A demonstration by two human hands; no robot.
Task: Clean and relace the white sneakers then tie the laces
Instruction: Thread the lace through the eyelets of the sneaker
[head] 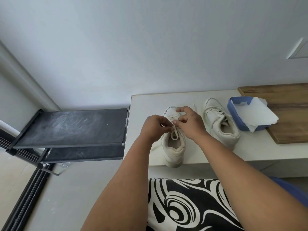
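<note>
Two white sneakers stand side by side on a pale ledge (146, 104), toes pointing toward the wall at twelve o'clock. Both hands meet over the near sneaker (173, 147), whose heel overhangs the ledge's front edge. The left hand (153, 127) has its fingers curled, pinching the lace (174, 135) at the top eyelets; the right hand (188, 120), at three o'clock from it and touching fingertip to fingertip, pinches the same lace between thumb and forefinger, its other fingers arched over the toe. A loop of lace hangs into the shoe's opening, and a loose end trails off the shoe toward eight o'clock. The far sneaker (220, 124) sits at three o'clock from the first, laced (whether its bow is tied cannot be told). Just beside it at three o'clock, a blue tub (233, 112) holding white paper towel (255, 114) rests partly on a wooden board (286, 114). A black shelf rack (71, 127) stands at nine o'clock. Patterned black-and-white fabric (183, 205) lies at six o'clock.
</note>
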